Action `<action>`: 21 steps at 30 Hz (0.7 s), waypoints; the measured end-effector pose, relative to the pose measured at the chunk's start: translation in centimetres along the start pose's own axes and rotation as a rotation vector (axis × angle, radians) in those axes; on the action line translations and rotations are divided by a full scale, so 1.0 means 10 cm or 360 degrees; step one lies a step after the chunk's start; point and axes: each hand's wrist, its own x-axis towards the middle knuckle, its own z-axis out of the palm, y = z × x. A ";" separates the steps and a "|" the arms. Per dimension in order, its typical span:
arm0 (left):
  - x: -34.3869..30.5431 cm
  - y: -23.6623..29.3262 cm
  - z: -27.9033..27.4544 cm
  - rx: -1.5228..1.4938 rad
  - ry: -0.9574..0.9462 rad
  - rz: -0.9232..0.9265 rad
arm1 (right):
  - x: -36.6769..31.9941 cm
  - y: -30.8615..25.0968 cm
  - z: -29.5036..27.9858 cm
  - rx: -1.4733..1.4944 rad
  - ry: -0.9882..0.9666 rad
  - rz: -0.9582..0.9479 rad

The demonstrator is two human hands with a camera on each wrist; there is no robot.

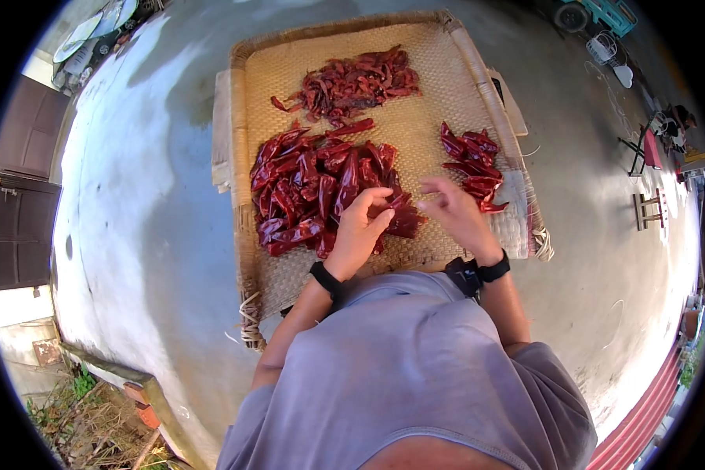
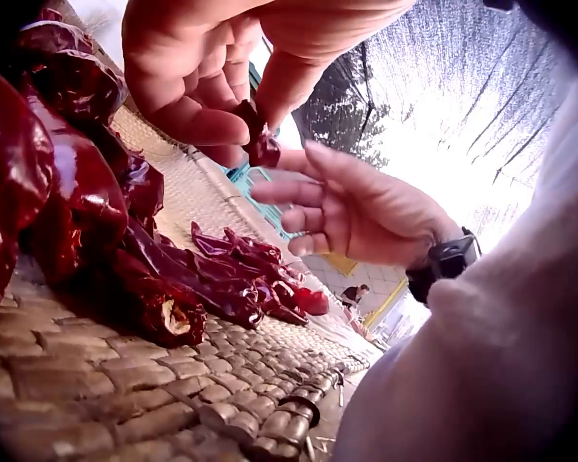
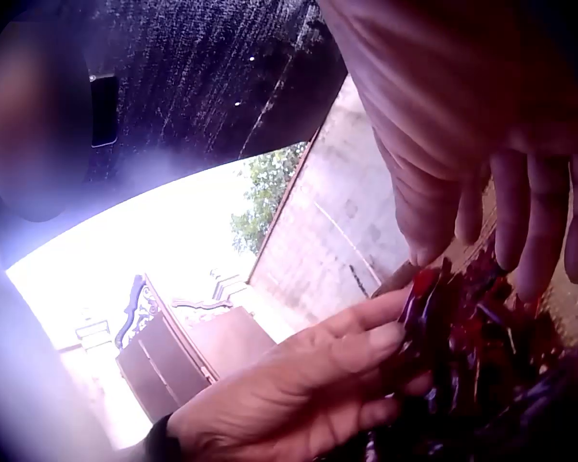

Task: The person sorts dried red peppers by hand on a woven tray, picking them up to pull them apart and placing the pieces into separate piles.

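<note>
A dark red dried chili pepper [image 2: 260,144] is pinched between the thumb and fingers of my left hand [image 1: 358,233]. My right hand [image 1: 460,219] is just to the right of it, fingers loosely extended, its fingertips close to the pepper in the left wrist view. Under and beside the left hand lies a big heap of glossy whole chilies [image 1: 309,184]. A smaller group of chilies [image 1: 475,166] sits to the right, beyond the right hand. Farther back is a pile of flattened, torn-looking chili pieces [image 1: 360,82]. All three piles lie on a woven tray [image 1: 435,102].
The tray has a raised rim [image 1: 341,22] and rests on wooden boards [image 1: 222,129]. Around it spreads a concrete floor [image 1: 172,258]. A small wooden stool [image 1: 650,210] stands at the right, and brown metal doors [image 1: 23,235] are at the left.
</note>
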 end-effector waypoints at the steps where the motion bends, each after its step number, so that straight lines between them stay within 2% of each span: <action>1: -0.02 0.05 0.02 -0.0005 -0.0040 0.0024 | 0.01 -0.07 0.06 0.0157 -0.0147 0.0071; 4: -0.02 0.06 0.01 0.0068 -0.0114 0.0027 | 0.05 0.07 0.10 0.0120 -0.0221 -0.0120; 5: -0.03 0.07 0.00 0.0178 -0.0098 0.0061 | 0.06 0.15 0.03 0.0147 -0.0115 -0.0054; 7: -0.04 0.09 -0.02 0.0391 -0.0072 0.0135 | 0.08 0.21 -0.21 -0.0167 0.0345 -0.0198; 9: -0.03 0.06 -0.02 0.0632 -0.0232 0.0099 | 0.07 0.40 -0.49 -0.0656 0.0737 -0.0164; 10: -0.02 0.03 -0.02 0.0752 -0.0308 0.0085 | 0.03 0.44 -0.59 -0.0634 0.0845 -0.0072; 12: -0.03 -0.03 0.03 0.1056 -0.0367 0.0223 | -0.01 0.70 -0.76 -0.0675 0.0933 0.0124; 14: -0.04 -0.11 0.05 0.1188 -0.0392 0.0344 | -0.10 0.88 -0.85 -0.1065 0.1001 0.0081; 15: -0.02 -0.10 0.06 0.1250 -0.0429 0.0349 | -0.12 0.86 -0.85 -0.1258 0.1031 0.0061; 18: 0.00 -0.04 0.08 0.1361 -0.0508 0.0158 | -0.14 0.75 -0.74 -0.1414 0.1188 -0.0040; 21: 0.00 0.05 0.10 0.1301 -0.0353 0.0053 | -0.09 0.40 -0.58 -0.1011 0.0993 -0.0297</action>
